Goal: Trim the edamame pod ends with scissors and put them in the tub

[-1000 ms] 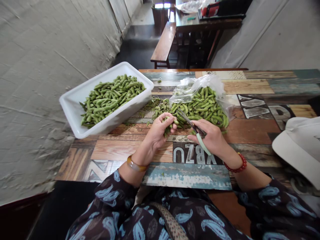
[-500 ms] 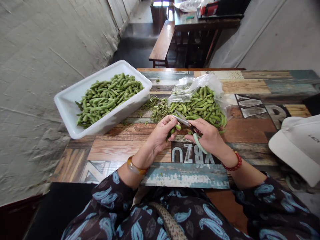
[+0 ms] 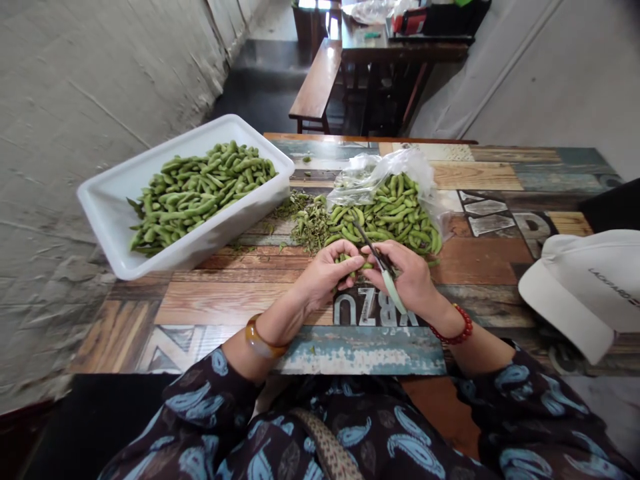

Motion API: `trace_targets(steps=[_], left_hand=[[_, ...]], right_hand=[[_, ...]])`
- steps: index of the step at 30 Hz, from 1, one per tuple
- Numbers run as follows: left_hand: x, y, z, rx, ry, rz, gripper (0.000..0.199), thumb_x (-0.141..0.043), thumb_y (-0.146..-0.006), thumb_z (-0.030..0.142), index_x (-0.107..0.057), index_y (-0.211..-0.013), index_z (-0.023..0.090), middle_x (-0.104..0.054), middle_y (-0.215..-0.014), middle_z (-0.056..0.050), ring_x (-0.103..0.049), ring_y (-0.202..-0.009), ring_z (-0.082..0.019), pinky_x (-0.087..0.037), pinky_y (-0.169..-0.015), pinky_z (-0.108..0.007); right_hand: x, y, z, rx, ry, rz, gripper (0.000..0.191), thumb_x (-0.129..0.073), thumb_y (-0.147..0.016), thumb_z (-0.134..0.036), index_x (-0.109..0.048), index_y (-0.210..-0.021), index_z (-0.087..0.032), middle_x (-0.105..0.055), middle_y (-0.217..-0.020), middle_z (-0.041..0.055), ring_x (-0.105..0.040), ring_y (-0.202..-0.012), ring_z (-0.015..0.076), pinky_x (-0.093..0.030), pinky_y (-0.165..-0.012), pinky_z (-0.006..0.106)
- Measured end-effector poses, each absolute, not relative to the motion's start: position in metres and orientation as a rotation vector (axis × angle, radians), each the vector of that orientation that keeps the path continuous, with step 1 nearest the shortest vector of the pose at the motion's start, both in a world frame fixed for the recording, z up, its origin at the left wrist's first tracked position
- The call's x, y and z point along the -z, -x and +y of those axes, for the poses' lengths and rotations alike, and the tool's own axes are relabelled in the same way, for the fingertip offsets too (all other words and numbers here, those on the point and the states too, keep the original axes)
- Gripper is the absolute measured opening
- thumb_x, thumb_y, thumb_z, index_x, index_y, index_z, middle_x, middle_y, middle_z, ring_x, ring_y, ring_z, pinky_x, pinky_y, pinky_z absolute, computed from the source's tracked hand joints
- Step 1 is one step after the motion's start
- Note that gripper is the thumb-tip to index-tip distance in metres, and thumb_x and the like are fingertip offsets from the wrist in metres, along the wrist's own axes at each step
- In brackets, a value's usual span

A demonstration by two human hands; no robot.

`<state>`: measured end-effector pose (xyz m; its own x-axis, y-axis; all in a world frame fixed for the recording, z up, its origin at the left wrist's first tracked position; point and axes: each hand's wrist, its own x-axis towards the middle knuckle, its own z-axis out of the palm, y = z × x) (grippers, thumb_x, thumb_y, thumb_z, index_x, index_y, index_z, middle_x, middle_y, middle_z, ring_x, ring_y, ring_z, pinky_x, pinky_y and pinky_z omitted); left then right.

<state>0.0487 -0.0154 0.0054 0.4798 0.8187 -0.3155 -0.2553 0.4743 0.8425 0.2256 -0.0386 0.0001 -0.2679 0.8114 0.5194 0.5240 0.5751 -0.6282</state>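
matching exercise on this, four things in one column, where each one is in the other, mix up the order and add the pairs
1. scissors
2. white tub
3. clear plastic bag
4. white cap

A. at the picture's right side
B. crumpled along the pod heap's far side
C. in the right hand
D. left, holding green pods

Pairs: 1-C, 2-D, 3-B, 4-A

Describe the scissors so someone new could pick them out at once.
Over the patchwork-patterned table, find the right hand, beyond the red beaded bracelet. It holds the scissors, pointing toward the heaped bean pods. Dark blades and a pale mint handle set them apart from those green pods.
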Motion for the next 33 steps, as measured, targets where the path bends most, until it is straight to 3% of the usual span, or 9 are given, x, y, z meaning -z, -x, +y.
trace_targets(steps=[9, 16, 22, 33], left_hand=[[-0.008, -0.049, -0.016, -0.69, -1.008, 0.904, 0.041, -0.084, -0.064, 0.045, -0.069, -0.083, 0.011, -0.056, -0.061, 0.003, -0.039, -0.046, -0.003, -0.027, -0.042, -0.017], [-0.006, -0.042, -0.011, -0.822, -0.94, 0.864, 0.035, -0.082, -0.068, 0.043, -0.07, -0.078, 0.012, -0.052, -0.054, 0.004, -0.039, -0.045, -0.004, -0.026, -0.042, -0.018], [-0.005, -0.037, -0.007, -0.896, -0.865, 0.819, 0.03, -0.081, -0.07, 0.039, -0.073, -0.082, 0.013, -0.052, -0.057, 0.003, -0.039, -0.046, -0.004, -0.025, -0.041, -0.017], [0.003, -0.037, -0.008, -0.947, -0.874, 0.867, 0.038, -0.085, -0.065, 0.044, -0.076, -0.091, 0.017, -0.054, -0.054, 0.004, -0.039, -0.046, -0.005, -0.026, -0.043, -0.019]], right_hand=[[0.001, -0.23, -0.037, -0.348, 1.074, -1.942, 0.027, -0.062, -0.085, -0.017, -0.06, -0.111, -0.021, -0.072, -0.1, 0.0072, -0.07, -0.09, 0.02, -0.059, -0.08, 0.034], [-0.008, -0.235, -0.035, -0.336, 1.131, -1.909, 0.029, -0.062, -0.087, -0.019, -0.061, -0.117, -0.021, -0.069, -0.09, 0.0042, -0.067, -0.078, 0.0174, -0.058, -0.074, 0.032], [-0.006, -0.242, -0.032, -0.313, 1.086, -2.096, 0.041, -0.072, -0.085, -0.026, -0.058, -0.123, -0.019, -0.067, -0.107, 0.0112, -0.065, -0.096, 0.0246, -0.057, -0.084, 0.04], [-0.005, -0.241, -0.033, -0.304, 1.105, -2.173, 0.048, -0.075, -0.082, -0.029, -0.057, -0.125, -0.02, -0.066, -0.108, 0.0111, -0.064, -0.096, 0.0267, -0.055, -0.084, 0.042]])
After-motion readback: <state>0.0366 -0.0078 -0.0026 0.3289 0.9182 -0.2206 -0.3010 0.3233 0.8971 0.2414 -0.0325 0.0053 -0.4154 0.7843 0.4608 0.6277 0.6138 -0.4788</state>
